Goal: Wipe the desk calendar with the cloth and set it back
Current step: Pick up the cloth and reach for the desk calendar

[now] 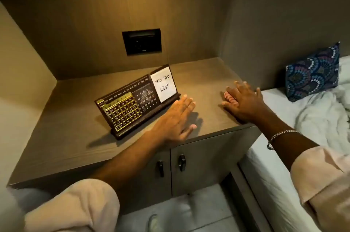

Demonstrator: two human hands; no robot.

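Desk calendar (138,102): upright, mid desk (62,137). Left hand (178,118): spread flat beside it, holds nothing. Right hand (244,102): fingers splayed over cloth (230,98) nr right edge. Step: prob. start; next, grip cloth, steady calendar.

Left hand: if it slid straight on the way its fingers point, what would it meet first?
Probably the right end of the desk calendar, under the to-do note; the left hand lies open just short of it, though depth is unclear.

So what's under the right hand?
Under the right hand a pink-and-white striped cloth peeks out on the cabinet top. The hand covers most of it, so its full shape stays hidden.
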